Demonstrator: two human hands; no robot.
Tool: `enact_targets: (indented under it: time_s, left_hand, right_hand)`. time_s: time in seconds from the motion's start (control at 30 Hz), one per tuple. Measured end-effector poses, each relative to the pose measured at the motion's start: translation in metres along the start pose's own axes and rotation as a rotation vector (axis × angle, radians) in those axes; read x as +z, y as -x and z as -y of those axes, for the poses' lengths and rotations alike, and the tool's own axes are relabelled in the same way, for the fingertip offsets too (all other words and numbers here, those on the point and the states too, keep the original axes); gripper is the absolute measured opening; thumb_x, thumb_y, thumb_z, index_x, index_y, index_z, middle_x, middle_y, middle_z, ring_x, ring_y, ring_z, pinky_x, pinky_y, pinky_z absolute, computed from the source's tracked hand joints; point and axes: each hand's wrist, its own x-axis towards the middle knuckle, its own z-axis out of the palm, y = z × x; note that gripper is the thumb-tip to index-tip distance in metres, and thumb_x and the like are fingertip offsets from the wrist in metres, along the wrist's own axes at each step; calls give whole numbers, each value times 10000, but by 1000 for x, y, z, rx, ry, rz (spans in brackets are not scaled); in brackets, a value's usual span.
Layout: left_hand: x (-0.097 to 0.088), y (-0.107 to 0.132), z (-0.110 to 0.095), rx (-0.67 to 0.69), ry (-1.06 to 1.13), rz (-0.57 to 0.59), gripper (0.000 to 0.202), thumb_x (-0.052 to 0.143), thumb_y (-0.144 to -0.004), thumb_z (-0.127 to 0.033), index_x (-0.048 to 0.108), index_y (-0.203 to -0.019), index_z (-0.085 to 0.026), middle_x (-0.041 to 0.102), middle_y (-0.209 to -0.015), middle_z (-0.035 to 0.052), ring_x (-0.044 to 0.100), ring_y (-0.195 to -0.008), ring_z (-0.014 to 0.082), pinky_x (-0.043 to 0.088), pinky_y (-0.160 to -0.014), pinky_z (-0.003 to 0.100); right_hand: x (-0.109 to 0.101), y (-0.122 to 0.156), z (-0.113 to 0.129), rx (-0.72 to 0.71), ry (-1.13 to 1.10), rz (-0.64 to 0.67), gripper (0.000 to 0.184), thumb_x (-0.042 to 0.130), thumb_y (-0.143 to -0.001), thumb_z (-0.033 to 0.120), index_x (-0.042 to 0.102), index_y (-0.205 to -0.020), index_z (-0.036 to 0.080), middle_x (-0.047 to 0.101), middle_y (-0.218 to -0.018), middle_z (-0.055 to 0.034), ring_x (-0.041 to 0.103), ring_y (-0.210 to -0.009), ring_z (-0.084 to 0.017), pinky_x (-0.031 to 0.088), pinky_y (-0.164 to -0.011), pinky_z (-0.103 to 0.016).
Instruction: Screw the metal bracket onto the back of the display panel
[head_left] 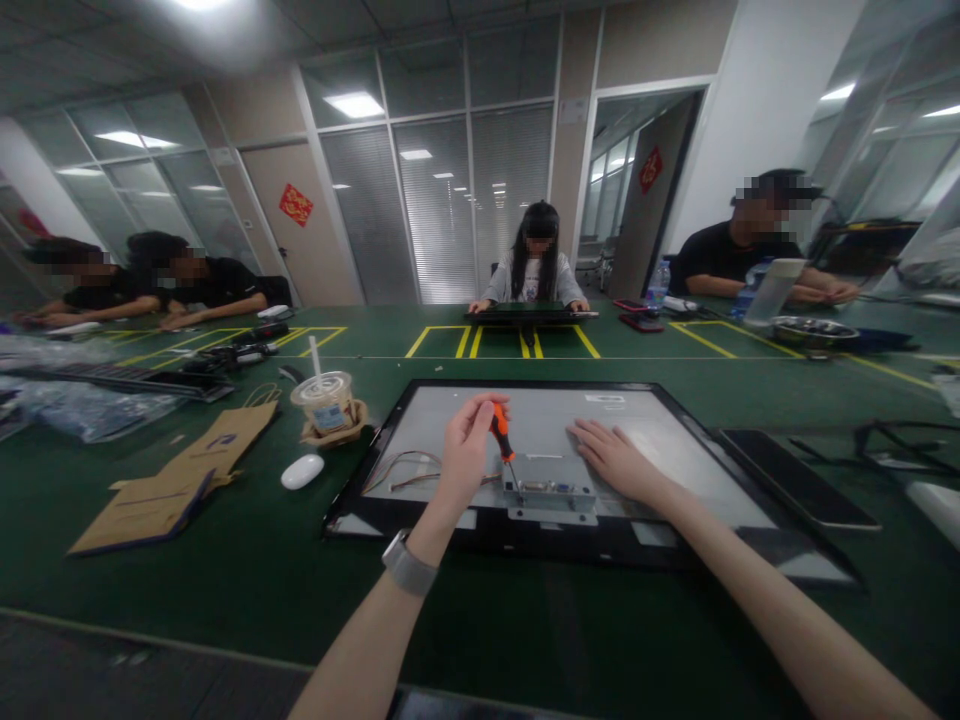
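My left hand (466,445) is closed around the orange and black handle of a screwdriver (500,430). The screwdriver's shaft points down at the left end of a metal bracket with connector ports (551,488). That bracket sits on the grey back of a flat display panel (420,425) with a black frame, lying flat on the table. My right hand (611,455) rests on the panel to the right of the bracket, fingers spread and holding nothing. Thin wires (409,480) lie on the panel left of the bracket. Whether the tip sits in a screw is too small to tell.
Left of the panel are a white mouse (302,471), a drink cup with a straw (326,402) and a brown paper bag (180,480). A black phone-like slab (799,478) lies along the right edge. Other people sit around the green table (247,590).
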Motion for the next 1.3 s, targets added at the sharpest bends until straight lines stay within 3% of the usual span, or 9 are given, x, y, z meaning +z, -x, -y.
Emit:
enact_targets:
  time_s: [0.23,0.47,0.83,0.97,1.13,1.3]
  left_hand:
    - [1,0,0,-27,70,12,292,620,-865,-405,705,-979,-150,702,-953,90,654,-872,181,516,-833,308]
    - [-1,1,0,-1,-35,48,216,656,-848,-349,716,-976,-186,685,-866,40,621,-818,139,487,-789,251]
    - [0,2,-5,27,-85,-32,149,701,-792,-275,698,-910,-183,639,-821,23,584,-793,130,475,-743,237]
    - [-1,1,-2,8,-16,0,177,674,-819,-319,689,-929,-182,628,-779,16,580,-747,125,468,-733,238]
    - [1,2,-3,-65,122,46,211,646,-829,-342,684,-950,-173,669,-871,45,634,-823,152,495,-806,282]
    - [2,2,-2,-59,100,18,226,647,-832,-364,698,-926,-165,664,-835,45,621,-803,153,490,-770,272]
  right_hand:
    - [-2,0,0,-10,3,-1,530,245,-995,413,438,-1453,230,400,-1538,-98,337,-1426,-280,259,-1145,-544]
    - [0,0,-1,-14,-10,5,552,233,-997,440,437,-1455,209,386,-1544,-103,322,-1432,-291,253,-1146,-556]
    - [-4,1,1,-15,8,14,553,216,-998,437,437,-1455,214,386,-1544,-104,330,-1428,-287,260,-1141,-557]
    - [0,0,-1,-12,2,-4,537,233,-996,420,446,-1447,221,404,-1535,-105,342,-1423,-283,271,-1135,-560]
    - [0,0,-1,-19,-1,-7,542,227,-995,421,444,-1449,221,399,-1538,-104,338,-1425,-285,277,-1131,-562]
    - [-2,1,0,-15,2,5,551,224,-996,429,438,-1454,211,392,-1541,-106,336,-1426,-289,267,-1137,-556]
